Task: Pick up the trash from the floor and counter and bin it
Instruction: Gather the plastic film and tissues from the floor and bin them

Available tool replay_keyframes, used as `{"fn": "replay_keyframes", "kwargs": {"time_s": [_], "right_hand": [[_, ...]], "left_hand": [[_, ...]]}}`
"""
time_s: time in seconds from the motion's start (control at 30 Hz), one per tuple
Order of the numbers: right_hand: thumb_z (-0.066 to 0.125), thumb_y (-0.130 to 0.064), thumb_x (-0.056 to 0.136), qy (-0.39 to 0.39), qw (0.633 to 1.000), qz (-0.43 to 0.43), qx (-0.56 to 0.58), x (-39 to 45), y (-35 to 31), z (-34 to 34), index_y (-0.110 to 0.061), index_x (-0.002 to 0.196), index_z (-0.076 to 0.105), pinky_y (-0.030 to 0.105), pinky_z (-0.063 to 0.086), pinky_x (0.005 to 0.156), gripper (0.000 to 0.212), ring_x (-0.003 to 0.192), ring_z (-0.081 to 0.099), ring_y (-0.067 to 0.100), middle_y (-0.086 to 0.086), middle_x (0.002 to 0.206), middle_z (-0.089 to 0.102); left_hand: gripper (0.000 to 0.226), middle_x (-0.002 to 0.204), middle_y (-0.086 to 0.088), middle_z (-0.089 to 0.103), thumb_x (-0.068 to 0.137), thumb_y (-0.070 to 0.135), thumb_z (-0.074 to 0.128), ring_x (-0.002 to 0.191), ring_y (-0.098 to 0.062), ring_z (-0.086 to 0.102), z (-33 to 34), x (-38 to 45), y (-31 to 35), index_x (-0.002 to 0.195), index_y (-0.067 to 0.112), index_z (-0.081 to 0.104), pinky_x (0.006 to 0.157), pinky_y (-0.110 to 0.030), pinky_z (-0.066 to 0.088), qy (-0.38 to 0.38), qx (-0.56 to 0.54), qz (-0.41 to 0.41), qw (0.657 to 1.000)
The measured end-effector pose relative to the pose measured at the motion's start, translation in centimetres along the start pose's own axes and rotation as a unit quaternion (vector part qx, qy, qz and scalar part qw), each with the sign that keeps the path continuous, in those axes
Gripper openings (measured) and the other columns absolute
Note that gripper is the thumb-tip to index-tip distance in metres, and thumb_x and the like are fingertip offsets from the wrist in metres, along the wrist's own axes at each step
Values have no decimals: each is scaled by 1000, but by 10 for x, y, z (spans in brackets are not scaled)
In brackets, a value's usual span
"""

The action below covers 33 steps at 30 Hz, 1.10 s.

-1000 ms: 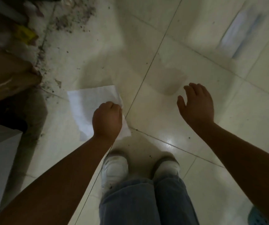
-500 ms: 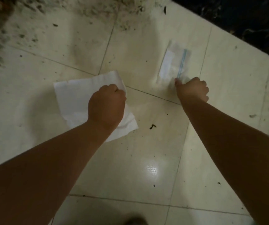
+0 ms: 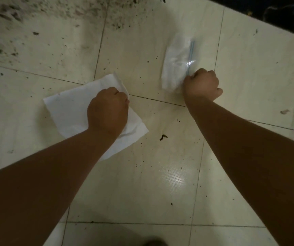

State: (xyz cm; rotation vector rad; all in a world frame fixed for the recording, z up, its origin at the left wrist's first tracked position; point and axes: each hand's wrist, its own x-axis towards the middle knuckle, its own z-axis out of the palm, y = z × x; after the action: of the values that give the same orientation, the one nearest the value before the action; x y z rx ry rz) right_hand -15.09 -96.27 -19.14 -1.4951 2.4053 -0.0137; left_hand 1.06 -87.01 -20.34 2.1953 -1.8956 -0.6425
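Tiled floor (image 3: 142, 183): two scraps (both held)

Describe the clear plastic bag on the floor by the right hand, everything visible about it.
The clear plastic bag is a flat, see-through pouch with a thin blue strip running along its right side, like a zip seal. It looks crinkled and catches a small glint of light. It lies lengthwise on the pale floor tiles, stretching away from the person. The right hand, closed into a fist, grips its near end. Whether it holds anything cannot be told.

No legible text or labels anywhere.
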Motion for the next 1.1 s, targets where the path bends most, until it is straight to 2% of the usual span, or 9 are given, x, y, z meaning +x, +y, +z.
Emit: {"fn": "replay_keyframes", "kwargs": {"time_s": [0.13,0.27,0.47,0.6,0.67,0.73,0.83,0.97,1.1], "right_hand": [[48,-19,92,-13,998,25,57,-32,11,-17,-7,108,63,37,36,98,25,108,56,29,13,115,61],[50,-19,91,-71,992,46,93,-91,34,-59,-6,105,65,35,36,91,24,103,58,30,14,112,63],[50,-18,92,-128,985,70,98,-190,82,-173,-3,101,67,37,39,93,24,102,57,32,16,109,64],[50,-16,92,-116,966,153,175,-232,123,-252,-1,95,68,37,38,94,23,101,58,33,18,107,65],[52,-14,91,-101,949,194,226,-251,146,-293,0,92,69,39,40,95,22,100,59,34,19,104,67],[54,-12,89,-77,932,238,264,-267,178,-333,-1,89,70,42,45,96,20,97,61,33,17,98,67],[54,-10,87,-34,909,305,283,-286,248,-384,-10,75,67,35,40,82,17,81,54,27,11,79,54],[52,-7,86,18,859,416,298,-305,364,-428,-14,49,44,32,35,67,39,63,42,24,15,62,45],[51,-5,87,50,823,476,306,-317,469,-465,-11,52,46,27,30,57,35,45,28,11,1,47,34]], "left_hand": [[30,109,-18,67,99,17,43,104,-32,58,-29,-21,20,108,0,67,89,-37,46,-31,-21,-59,998],[31,115,-15,63,100,18,41,109,-28,57,-83,-60,52,113,4,65,92,-33,44,-82,-3,-96,992],[28,111,-17,65,98,15,44,103,-30,60,-175,-132,117,107,2,67,88,-34,49,-139,26,-56,988],[28,105,-17,64,99,15,43,98,-29,60,-223,-182,187,103,2,67,83,-33,48,-199,57,0,978],[24,97,-22,66,96,10,49,92,-35,62,-238,-207,224,94,-3,70,77,-36,49,-216,40,45,974],[22,94,-24,67,94,8,52,89,-38,63,-248,-226,267,92,-5,70,73,-37,50,-213,29,79,973],[27,106,-18,65,99,16,45,98,-30,60,-252,-249,341,105,1,68,76,-33,47,-245,47,125,960],[26,107,-15,64,99,17,46,98,-26,59,-228,-284,446,104,3,67,70,-24,38,-285,13,186,940],[23,106,-17,65,96,13,48,101,-28,58,-179,-334,536,102,0,66,74,-26,39,-340,-10,246,908]]}}
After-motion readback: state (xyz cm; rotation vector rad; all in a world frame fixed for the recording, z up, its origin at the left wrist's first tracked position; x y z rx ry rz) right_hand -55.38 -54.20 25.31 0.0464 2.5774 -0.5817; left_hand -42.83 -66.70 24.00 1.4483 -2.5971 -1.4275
